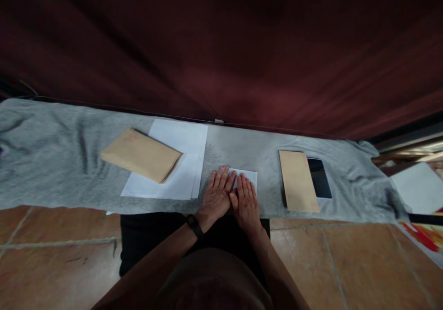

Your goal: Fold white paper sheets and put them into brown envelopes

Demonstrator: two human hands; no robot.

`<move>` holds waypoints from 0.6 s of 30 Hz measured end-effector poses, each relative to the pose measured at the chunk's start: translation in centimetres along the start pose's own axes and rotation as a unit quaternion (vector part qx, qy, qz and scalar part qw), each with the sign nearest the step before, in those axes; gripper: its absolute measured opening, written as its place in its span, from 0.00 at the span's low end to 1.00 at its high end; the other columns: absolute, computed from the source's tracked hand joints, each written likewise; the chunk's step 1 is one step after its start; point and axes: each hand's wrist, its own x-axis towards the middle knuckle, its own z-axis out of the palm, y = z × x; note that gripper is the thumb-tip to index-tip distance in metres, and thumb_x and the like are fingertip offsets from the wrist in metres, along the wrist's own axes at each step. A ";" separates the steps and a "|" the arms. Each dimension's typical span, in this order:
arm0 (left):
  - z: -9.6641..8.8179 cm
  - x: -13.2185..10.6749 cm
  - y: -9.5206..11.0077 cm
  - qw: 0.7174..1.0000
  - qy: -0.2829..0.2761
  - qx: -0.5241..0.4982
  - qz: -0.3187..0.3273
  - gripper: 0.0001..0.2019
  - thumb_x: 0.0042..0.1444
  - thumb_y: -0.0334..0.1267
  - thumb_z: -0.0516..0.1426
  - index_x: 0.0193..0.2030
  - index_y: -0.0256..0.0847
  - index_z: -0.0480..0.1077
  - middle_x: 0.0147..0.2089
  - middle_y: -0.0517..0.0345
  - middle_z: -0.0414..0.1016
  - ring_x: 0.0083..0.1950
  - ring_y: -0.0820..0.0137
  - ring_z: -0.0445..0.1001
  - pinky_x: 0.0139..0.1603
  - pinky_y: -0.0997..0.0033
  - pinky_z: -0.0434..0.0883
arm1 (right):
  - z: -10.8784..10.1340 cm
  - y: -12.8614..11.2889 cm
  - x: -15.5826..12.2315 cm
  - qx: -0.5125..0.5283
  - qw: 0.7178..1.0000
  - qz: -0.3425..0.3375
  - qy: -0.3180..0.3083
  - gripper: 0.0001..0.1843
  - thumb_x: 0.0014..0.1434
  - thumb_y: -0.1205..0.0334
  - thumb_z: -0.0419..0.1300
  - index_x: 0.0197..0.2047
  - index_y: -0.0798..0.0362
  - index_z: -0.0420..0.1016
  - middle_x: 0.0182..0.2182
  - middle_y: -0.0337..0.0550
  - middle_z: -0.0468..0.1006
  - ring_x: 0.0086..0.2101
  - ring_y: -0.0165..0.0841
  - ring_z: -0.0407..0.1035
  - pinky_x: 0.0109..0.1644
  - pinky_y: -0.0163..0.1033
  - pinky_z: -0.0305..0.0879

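Both my hands lie flat, side by side, on a small folded white paper point(249, 176) on the grey cloth point(51, 162). My left hand point(217, 194), with a black watch on its wrist, presses with fingers stretched out on the paper's left part. My right hand point(245, 201) rests flat on its middle, fingers together and extended. Most of the paper is hidden under the hands; only its far right corner shows.
To the left lies a stack of brown envelopes point(140, 155) on white sheets point(180, 162). At the right lie one brown envelope point(297, 181) and a dark phone point(319, 177). A dark red curtain point(221, 47) hangs behind. Tiled floor point(346, 264) lies in front.
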 end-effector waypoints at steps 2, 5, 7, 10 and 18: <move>0.0 0.0 0.0 1.000 0.006 -0.008 -0.001 0.29 0.70 0.45 0.48 0.75 0.41 0.52 0.78 0.46 0.48 0.78 0.55 0.45 0.77 0.47 0.46 | -0.1 0.3 0.0 -0.006 1.000 -0.003 -0.005 0.32 0.75 0.53 0.43 0.76 0.60 0.47 0.72 0.58 0.55 0.71 0.43 0.50 0.72 0.55 0.53; -0.1 -0.1 -0.1 1.000 0.014 -0.019 0.001 0.29 0.70 0.45 0.48 0.75 0.42 0.53 0.78 0.46 0.48 0.78 0.55 0.46 0.77 0.48 0.46 | -0.1 0.5 -0.1 -0.018 1.000 -0.003 -0.010 0.32 0.75 0.53 0.43 0.75 0.60 0.48 0.72 0.57 0.54 0.71 0.43 0.49 0.73 0.54 0.51; -0.2 -0.1 -0.1 1.000 0.015 -0.024 0.001 0.29 0.69 0.44 0.49 0.75 0.42 0.53 0.78 0.46 0.48 0.78 0.55 0.46 0.77 0.47 0.46 | -0.2 0.7 -0.1 -0.027 1.000 -0.001 -0.013 0.31 0.75 0.53 0.43 0.75 0.61 0.50 0.72 0.57 0.54 0.71 0.43 0.49 0.73 0.54 0.50; -0.4 -0.1 -0.1 0.999 0.014 -0.029 -0.001 0.29 0.69 0.44 0.50 0.74 0.41 0.54 0.78 0.45 0.48 0.78 0.55 0.48 0.76 0.47 0.47 | -0.3 1.0 -0.3 -0.036 0.999 0.001 -0.013 0.31 0.75 0.54 0.43 0.75 0.61 0.50 0.72 0.57 0.53 0.71 0.43 0.49 0.73 0.54 0.49; -0.7 -0.6 -0.3 0.999 0.016 -0.032 -0.009 0.30 0.69 0.46 0.49 0.75 0.39 0.53 0.77 0.44 0.50 0.78 0.56 0.47 0.76 0.47 0.47 | -0.7 2.2 -0.6 -0.051 0.998 0.006 -0.020 0.32 0.75 0.54 0.43 0.76 0.60 0.47 0.72 0.58 0.53 0.71 0.44 0.49 0.72 0.56 0.48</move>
